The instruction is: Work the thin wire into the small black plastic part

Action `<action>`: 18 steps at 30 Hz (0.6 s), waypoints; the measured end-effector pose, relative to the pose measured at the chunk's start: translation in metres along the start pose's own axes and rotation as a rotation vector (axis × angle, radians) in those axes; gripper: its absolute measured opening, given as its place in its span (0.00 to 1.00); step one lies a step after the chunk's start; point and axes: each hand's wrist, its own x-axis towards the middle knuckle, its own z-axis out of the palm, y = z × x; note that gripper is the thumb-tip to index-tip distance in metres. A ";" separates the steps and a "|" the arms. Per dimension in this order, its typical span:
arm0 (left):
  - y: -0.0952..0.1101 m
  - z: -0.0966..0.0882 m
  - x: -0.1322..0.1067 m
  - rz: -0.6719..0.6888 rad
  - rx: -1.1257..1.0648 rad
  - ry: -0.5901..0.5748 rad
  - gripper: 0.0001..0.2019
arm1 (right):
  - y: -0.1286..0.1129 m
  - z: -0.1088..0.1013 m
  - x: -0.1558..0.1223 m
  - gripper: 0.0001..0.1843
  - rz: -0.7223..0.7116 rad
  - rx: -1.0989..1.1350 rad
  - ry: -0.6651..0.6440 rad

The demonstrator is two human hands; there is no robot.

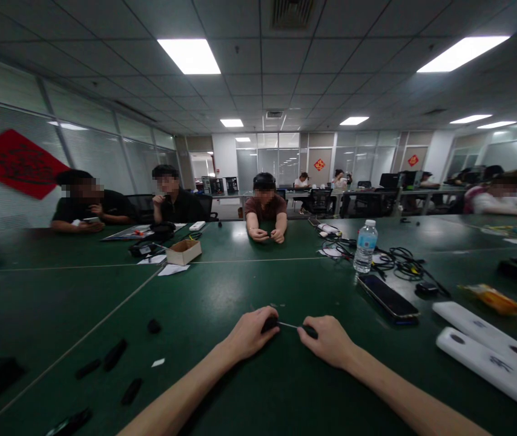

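My left hand [250, 332] is closed around a small black piece [269, 325], just above the green table [222, 399]. Opposite it, my right hand [330, 340] pinches a dark handle-like piece [310, 331]. A thin, pale metal rod [288, 326] bridges the gap between the two hands; it looks like a screwdriver shaft, though its ends are hidden by the fingers. On the table to the left lie several loose black parts [115, 354] and a small white scrap [158, 363].
To the right are a phone [388, 297], a water bottle [365, 247], tangled black cables [399, 263] and two long white devices [490, 363]. An open cardboard box [184, 252] stands ahead on the left. Across the table sits a person [265, 209], with others around.
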 end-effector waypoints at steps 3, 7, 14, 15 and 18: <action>0.001 -0.002 -0.001 -0.003 -0.006 -0.005 0.13 | -0.001 -0.001 -0.001 0.20 -0.009 -0.006 0.017; 0.002 -0.002 -0.001 0.001 -0.003 -0.008 0.14 | 0.000 -0.001 0.000 0.19 -0.007 0.033 0.007; 0.001 -0.001 -0.002 0.022 0.023 -0.004 0.15 | 0.003 0.001 0.001 0.19 0.020 0.022 0.037; 0.001 -0.001 -0.001 0.025 0.031 -0.001 0.15 | 0.003 0.001 0.001 0.19 0.021 0.019 0.038; 0.000 0.001 -0.001 0.042 0.069 0.006 0.16 | 0.004 0.002 0.000 0.19 0.017 0.030 0.023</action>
